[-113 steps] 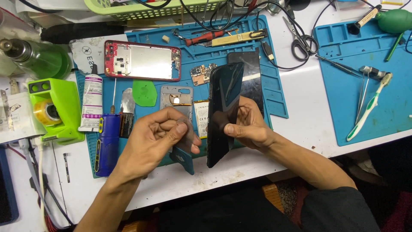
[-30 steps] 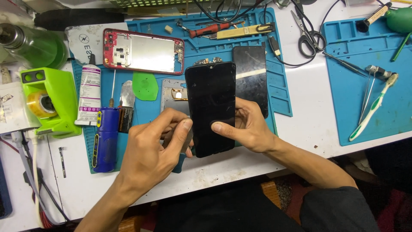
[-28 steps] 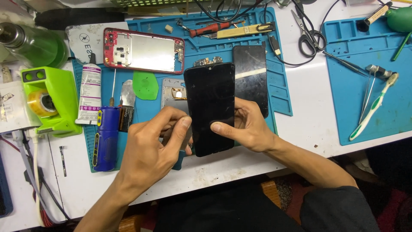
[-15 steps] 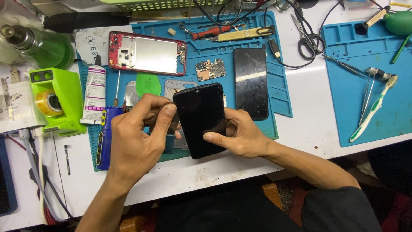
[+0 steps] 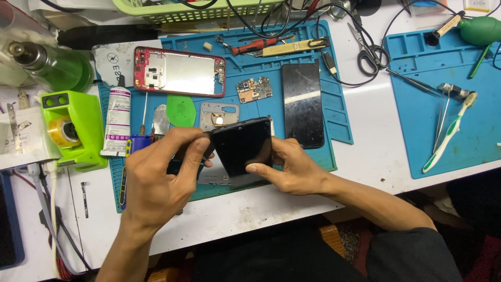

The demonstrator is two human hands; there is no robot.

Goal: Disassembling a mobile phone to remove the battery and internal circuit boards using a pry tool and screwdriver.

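Observation:
Both my hands hold a black phone screen panel point(image 5: 241, 146) tilted toward me over the blue work mat point(image 5: 334, 99). My left hand point(image 5: 156, 177) pinches the panel's upper left corner with thumb and fingers. My right hand point(image 5: 287, 167) grips its right edge, thumb across the lower front. Behind the panel lie a red phone frame point(image 5: 180, 72), a small circuit board point(image 5: 254, 90), a grey metal plate point(image 5: 219, 114) and a second black glass panel point(image 5: 302, 104).
A glue tube point(image 5: 118, 121), a green pick point(image 5: 181, 110) and a green tape dispenser point(image 5: 70, 130) sit at left, beside a green bottle point(image 5: 52, 65). Scissors point(image 5: 368, 49), a red screwdriver point(image 5: 255, 46), tweezers point(image 5: 441, 117) and a toothbrush point(image 5: 451, 133) lie right, on a second blue mat point(image 5: 417, 130).
The black panel has dropped from upright to a low tilt toward me and moved nearer. My left hand has shifted up to its top corner. The circuit board behind it has come into sight.

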